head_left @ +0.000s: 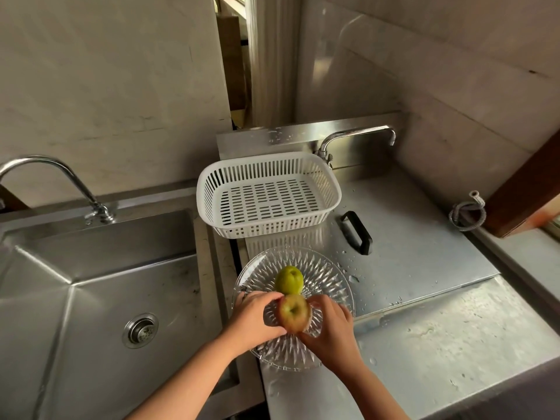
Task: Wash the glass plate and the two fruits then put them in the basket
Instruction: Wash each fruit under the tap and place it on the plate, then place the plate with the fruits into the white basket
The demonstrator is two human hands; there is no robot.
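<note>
A cut-glass plate (330, 277) lies on the steel counter, in front of an empty white slotted basket (268, 194). A green fruit (289, 279) rests near the plate's middle. Just in front of it a reddish-yellow apple (294, 312) is held between both my hands over the plate. My left hand (253, 321) grips the apple's left side, and my right hand (331, 327) grips its right side. My hands hide the near part of the plate.
A steel sink (100, 286) with a drain and a curved tap (51, 177) lies to the left. A second tap (357, 136) stands behind the basket. A black handle (357, 232) sits on a wet steel cover at right, and a coiled hose (468, 212) lies at the far right.
</note>
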